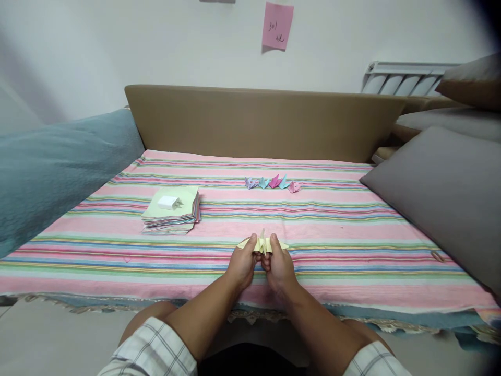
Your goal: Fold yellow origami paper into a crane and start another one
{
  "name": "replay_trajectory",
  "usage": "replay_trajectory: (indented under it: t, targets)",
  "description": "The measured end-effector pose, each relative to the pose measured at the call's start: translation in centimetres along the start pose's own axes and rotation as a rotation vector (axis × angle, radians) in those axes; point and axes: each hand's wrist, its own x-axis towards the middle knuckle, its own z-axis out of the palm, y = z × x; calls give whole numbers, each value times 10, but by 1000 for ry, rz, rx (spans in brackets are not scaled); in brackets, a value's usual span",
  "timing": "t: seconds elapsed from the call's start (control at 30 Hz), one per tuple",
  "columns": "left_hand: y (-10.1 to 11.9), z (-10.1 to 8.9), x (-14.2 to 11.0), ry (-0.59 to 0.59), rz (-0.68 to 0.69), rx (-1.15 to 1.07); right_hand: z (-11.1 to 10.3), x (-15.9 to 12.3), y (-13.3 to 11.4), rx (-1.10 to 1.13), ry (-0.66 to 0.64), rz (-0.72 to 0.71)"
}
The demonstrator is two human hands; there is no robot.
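Note:
Both hands pinch a pale yellow folded paper figure (pixel 263 243) just above the striped bedspread (pixel 336 230). My left hand (pixel 242 263) grips its left side with thumb on top. My right hand (pixel 278 265) grips its right side the same way. The paper's pointed wings stick out to either side and a tip points up between my thumbs. Farther back lies a row of several small folded paper figures (pixel 273 183) in purple, blue and pink.
A stack of coloured paper sheets (pixel 172 216) with a white charger (pixel 169 202) on top lies at the left. A teal blanket (pixel 50 167) lies at far left, grey cushions (pixel 442 193) at right, a brown headboard (pixel 258 120) behind. A pink note (pixel 277 25) hangs on the wall.

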Motion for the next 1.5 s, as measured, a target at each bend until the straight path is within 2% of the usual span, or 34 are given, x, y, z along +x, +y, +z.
replay_trajectory:
  t: [0.17, 0.53, 0.9, 1.07, 1.27, 1.5]
  targets:
    - [0, -2, 2, 65, -22, -36, 1, 0, -3, -9, -25, 12]
    - [0, -2, 1, 0, -33, -21, 1, 0, -1, 14, -21, 1]
    - [1, -10, 7, 98, -57, -201, 1, 1, -9, 225, -31, 39]
    - [4, -12, 8, 138, -113, -274, 0, 2, -9, 246, -52, 54]
    - [7, -13, 8, 110, -188, -326, 0, 1, -11, 270, -77, 64]
    - [14, -12, 7, 135, -252, -396, -4, 1, -10, 283, -74, 42]
